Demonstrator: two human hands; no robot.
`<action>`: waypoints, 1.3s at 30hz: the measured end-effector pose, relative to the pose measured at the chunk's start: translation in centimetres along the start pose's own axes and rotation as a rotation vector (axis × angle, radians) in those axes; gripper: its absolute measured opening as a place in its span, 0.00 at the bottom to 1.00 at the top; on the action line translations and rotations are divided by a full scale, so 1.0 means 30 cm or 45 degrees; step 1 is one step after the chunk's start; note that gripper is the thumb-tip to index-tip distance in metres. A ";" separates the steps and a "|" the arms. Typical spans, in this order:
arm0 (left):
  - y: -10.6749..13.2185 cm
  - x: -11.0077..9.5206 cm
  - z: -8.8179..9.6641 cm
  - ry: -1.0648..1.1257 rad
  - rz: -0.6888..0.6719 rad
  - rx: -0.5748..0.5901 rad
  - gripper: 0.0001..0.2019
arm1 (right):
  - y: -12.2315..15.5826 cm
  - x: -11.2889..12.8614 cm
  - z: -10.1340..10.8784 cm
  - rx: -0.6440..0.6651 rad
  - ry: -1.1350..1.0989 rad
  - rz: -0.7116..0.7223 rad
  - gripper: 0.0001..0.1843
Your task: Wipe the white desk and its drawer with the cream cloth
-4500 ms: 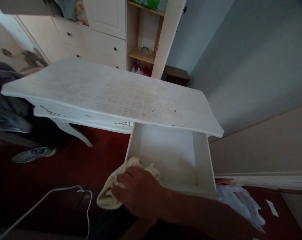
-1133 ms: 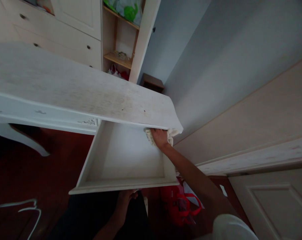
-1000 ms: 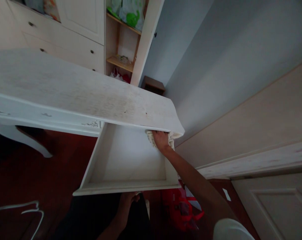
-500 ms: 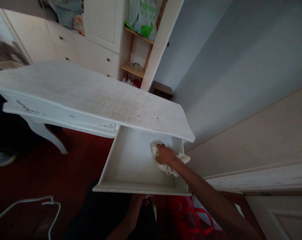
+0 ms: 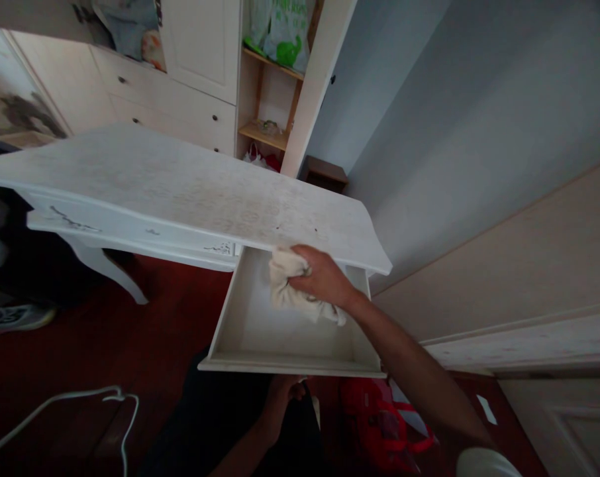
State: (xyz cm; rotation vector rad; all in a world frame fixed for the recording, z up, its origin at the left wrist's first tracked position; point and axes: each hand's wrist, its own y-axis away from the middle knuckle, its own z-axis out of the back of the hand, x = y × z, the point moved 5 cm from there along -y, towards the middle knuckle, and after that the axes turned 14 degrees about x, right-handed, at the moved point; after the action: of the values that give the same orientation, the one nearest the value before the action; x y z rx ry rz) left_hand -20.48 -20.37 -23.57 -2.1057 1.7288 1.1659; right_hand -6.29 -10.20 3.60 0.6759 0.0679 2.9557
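My right hand (image 5: 321,277) is closed on a cream cloth (image 5: 286,289), lifted above the open white drawer (image 5: 250,331) of a white table (image 5: 181,192). The hand hovers near the table's front edge, over the drawer's back part. My left hand (image 5: 286,389) reaches under the drawer's front panel (image 5: 290,364); its fingers curl there, mostly hidden in shadow. The drawer's inside looks bare.
A red bag (image 5: 379,424) lies on the dark red floor right of the drawer. A white cable (image 5: 81,404) runs across the floor at the left. A cream wardrobe with shelves (image 5: 265,86) stands behind. A shoe (image 5: 12,318) lies at the far left.
My right hand has lifted the cloth from the drawer's back right corner and moved it left and up toward the table edge. The left hand stays under the drawer front.
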 end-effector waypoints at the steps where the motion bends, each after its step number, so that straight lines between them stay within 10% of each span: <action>1: -0.006 0.008 0.004 0.006 0.009 0.002 0.20 | -0.008 -0.008 0.075 -0.103 0.013 0.001 0.23; 7: -0.065 0.080 0.049 0.048 0.130 -0.007 0.20 | -0.094 -0.167 0.376 -0.447 0.602 -0.196 0.29; 15: -0.118 0.115 0.082 -0.071 0.269 0.087 0.16 | -0.204 -0.465 0.179 -0.087 0.661 -0.469 0.32; 19: -0.064 0.067 0.065 -0.010 0.181 0.139 0.21 | -0.206 -0.501 0.173 -0.094 0.541 -0.251 0.35; 31: 0.033 -0.049 -0.002 0.157 0.061 0.505 0.22 | 0.136 -0.904 0.199 -0.747 0.004 -0.602 0.39; 39: 0.040 -0.068 -0.023 0.128 0.072 0.545 0.21 | 0.167 -0.958 0.172 -0.802 0.126 -0.830 0.32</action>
State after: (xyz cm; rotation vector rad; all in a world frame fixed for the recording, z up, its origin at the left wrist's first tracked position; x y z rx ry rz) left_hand -21.27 -19.61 -21.36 -1.8897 1.8876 0.6330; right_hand 21.21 -18.39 -3.80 0.3252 -0.5088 2.1893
